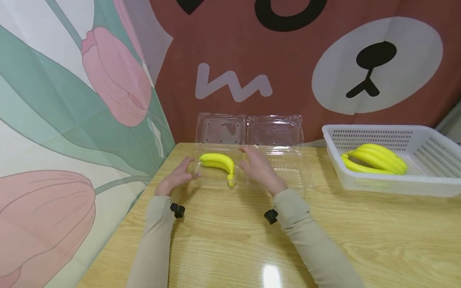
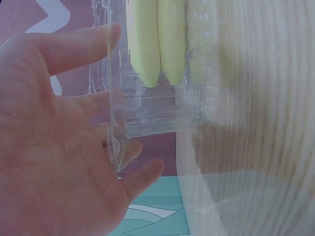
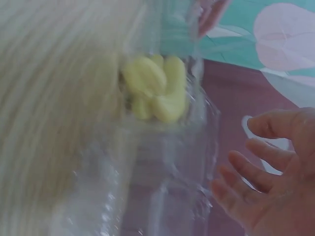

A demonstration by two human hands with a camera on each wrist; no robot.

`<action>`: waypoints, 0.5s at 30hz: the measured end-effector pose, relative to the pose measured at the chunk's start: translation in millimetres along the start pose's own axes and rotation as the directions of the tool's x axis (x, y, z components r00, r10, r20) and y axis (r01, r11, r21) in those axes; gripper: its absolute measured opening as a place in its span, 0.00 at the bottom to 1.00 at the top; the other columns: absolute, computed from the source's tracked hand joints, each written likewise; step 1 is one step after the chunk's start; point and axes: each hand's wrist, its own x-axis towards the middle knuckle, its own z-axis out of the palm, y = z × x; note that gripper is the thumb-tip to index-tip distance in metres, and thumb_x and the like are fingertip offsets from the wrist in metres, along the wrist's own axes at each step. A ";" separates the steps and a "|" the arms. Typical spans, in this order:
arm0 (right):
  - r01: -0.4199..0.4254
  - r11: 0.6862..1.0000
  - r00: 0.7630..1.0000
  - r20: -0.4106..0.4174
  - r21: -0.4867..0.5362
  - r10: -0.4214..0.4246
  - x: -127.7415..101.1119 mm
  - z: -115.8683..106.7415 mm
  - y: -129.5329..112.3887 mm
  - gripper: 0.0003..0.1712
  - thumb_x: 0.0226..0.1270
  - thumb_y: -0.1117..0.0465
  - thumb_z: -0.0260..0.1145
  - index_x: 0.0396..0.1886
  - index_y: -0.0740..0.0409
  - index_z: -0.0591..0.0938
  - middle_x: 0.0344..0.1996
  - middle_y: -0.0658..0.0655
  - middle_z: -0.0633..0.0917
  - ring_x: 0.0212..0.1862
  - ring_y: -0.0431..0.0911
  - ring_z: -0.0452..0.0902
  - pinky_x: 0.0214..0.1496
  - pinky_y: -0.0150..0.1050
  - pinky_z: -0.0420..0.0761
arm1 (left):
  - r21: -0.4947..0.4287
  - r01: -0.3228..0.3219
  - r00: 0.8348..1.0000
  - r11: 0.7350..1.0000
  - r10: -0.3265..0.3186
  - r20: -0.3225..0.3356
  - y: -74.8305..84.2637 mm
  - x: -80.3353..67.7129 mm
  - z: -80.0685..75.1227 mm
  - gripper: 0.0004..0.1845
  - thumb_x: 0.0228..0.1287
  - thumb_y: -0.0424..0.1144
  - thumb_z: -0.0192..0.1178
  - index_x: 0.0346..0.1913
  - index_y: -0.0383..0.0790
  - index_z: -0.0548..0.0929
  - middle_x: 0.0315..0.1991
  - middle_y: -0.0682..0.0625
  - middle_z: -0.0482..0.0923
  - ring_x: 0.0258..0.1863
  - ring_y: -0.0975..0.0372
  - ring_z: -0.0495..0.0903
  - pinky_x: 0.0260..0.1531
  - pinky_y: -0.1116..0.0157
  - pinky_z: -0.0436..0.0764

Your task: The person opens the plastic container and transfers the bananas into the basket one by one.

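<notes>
A yellow banana (image 1: 217, 161) lies in the left of two clear plastic clamshell boxes (image 1: 212, 182) on the table. The left wrist view shows two banana shapes (image 2: 143, 44) side by side through the plastic; I cannot tell if one is a reflection. My left hand (image 1: 175, 178) is at that box's left side, fingers spread and loose around the rim, appearing to touch it. Over the inner edge of the same box, between the two boxes, my right hand (image 1: 260, 168) hovers with relaxed fingers, holding nothing. Both boxes have their lids (image 1: 221, 129) raised at the back.
A white perforated basket (image 1: 399, 186) stands to the right with several yellow bananas (image 1: 378, 158) in it. Behind the wooden table (image 1: 216, 240) hangs a printed cloth (image 1: 216, 36) with a bear face and tulips.
</notes>
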 end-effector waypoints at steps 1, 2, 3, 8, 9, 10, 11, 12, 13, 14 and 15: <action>0.003 1.000 1.000 0.009 0.003 -0.003 1.3 3.6 -0.4 0.31 0.70 0.62 0.61 0.72 0.54 0.68 0.68 0.57 0.70 0.66 0.53 0.67 0.67 0.51 0.68 | -0.003 0.003 1.000 1.000 -0.003 -0.002 -0.4 -0.4 0.0 0.41 0.70 0.41 0.56 0.76 0.30 0.48 0.77 0.32 0.32 0.76 0.42 0.35 0.72 0.45 0.40; 0.006 1.000 1.000 0.018 0.011 -0.006 2.8 7.0 -0.8 0.31 0.70 0.62 0.61 0.72 0.53 0.68 0.69 0.57 0.70 0.66 0.53 0.67 0.67 0.51 0.68 | -0.007 0.005 1.000 1.000 -0.005 0.000 -0.7 -1.0 0.2 0.41 0.70 0.41 0.56 0.76 0.30 0.48 0.77 0.32 0.31 0.76 0.42 0.34 0.72 0.45 0.40; 0.004 1.000 1.000 0.027 0.023 -0.005 4.4 10.5 -0.9 0.31 0.69 0.61 0.62 0.72 0.53 0.68 0.69 0.57 0.69 0.67 0.53 0.66 0.67 0.52 0.68 | -0.011 0.005 1.000 1.000 -0.005 0.000 -1.2 -1.4 0.3 0.41 0.70 0.41 0.56 0.76 0.30 0.48 0.77 0.32 0.31 0.76 0.42 0.34 0.72 0.45 0.40; 0.021 1.000 0.999 0.050 -0.019 -0.020 18.9 27.5 -1.0 0.32 0.67 0.60 0.66 0.70 0.56 0.70 0.69 0.57 0.70 0.69 0.53 0.63 0.70 0.52 0.64 | -0.017 0.010 1.000 1.000 -0.010 0.005 -1.1 -2.3 0.6 0.41 0.69 0.43 0.57 0.76 0.30 0.48 0.77 0.32 0.32 0.76 0.43 0.34 0.72 0.45 0.40; 0.031 0.998 0.998 0.052 -0.054 -0.028 22.1 30.3 -1.3 0.32 0.67 0.60 0.67 0.69 0.57 0.70 0.68 0.58 0.71 0.69 0.53 0.64 0.70 0.52 0.64 | -0.014 0.006 1.000 1.000 -0.006 0.006 -1.0 -2.0 0.4 0.41 0.69 0.43 0.57 0.76 0.30 0.48 0.77 0.32 0.32 0.76 0.43 0.34 0.72 0.45 0.40; 0.042 0.995 0.998 0.053 -0.091 -0.038 25.4 32.8 -2.0 0.32 0.66 0.61 0.67 0.69 0.58 0.71 0.67 0.59 0.72 0.68 0.54 0.64 0.70 0.53 0.64 | -0.014 0.005 1.000 1.000 -0.005 0.007 -0.6 -1.9 0.2 0.41 0.69 0.43 0.57 0.76 0.29 0.48 0.77 0.32 0.32 0.76 0.43 0.34 0.72 0.45 0.41; 0.052 0.990 0.998 0.051 -0.130 -0.046 28.3 35.2 -2.5 0.31 0.66 0.61 0.68 0.68 0.59 0.72 0.66 0.59 0.73 0.67 0.54 0.66 0.69 0.52 0.65 | -0.014 0.005 1.000 1.000 -0.004 0.008 0.0 -1.9 -0.2 0.41 0.69 0.43 0.57 0.76 0.29 0.48 0.77 0.32 0.32 0.76 0.43 0.34 0.72 0.45 0.41; 0.056 0.985 0.997 0.053 -0.166 -0.048 30.9 37.1 -3.2 0.31 0.65 0.61 0.68 0.67 0.60 0.73 0.65 0.60 0.74 0.66 0.54 0.67 0.69 0.52 0.66 | -0.015 0.002 1.000 1.000 -0.002 0.010 0.2 -1.6 -0.4 0.41 0.69 0.42 0.57 0.76 0.29 0.48 0.77 0.32 0.32 0.76 0.43 0.34 0.72 0.44 0.41; 0.058 0.978 0.997 0.055 -0.202 -0.048 33.8 39.1 -3.4 0.31 0.65 0.61 0.69 0.66 0.60 0.73 0.64 0.60 0.75 0.65 0.54 0.68 0.68 0.52 0.67 | -0.014 0.001 1.000 1.000 0.000 0.012 0.5 -1.1 -0.7 0.41 0.70 0.42 0.57 0.76 0.28 0.48 0.77 0.31 0.32 0.76 0.42 0.34 0.72 0.44 0.41; 0.060 0.970 0.997 0.057 -0.234 -0.048 36.2 40.9 -3.8 0.30 0.64 0.61 0.69 0.66 0.61 0.74 0.63 0.61 0.75 0.64 0.55 0.69 0.67 0.52 0.67 | -0.014 0.001 1.000 1.000 -0.001 0.012 0.1 -0.4 -0.8 0.41 0.70 0.42 0.57 0.76 0.28 0.48 0.77 0.31 0.32 0.76 0.42 0.34 0.72 0.44 0.41; 0.057 0.966 0.997 0.058 -0.252 -0.043 38.1 42.7 -4.0 0.31 0.64 0.62 0.69 0.66 0.61 0.74 0.62 0.61 0.76 0.63 0.55 0.70 0.67 0.53 0.68 | -0.013 -0.002 1.000 1.000 0.002 0.012 0.3 -0.3 -0.7 0.41 0.70 0.42 0.56 0.76 0.28 0.48 0.77 0.31 0.32 0.76 0.42 0.34 0.72 0.44 0.41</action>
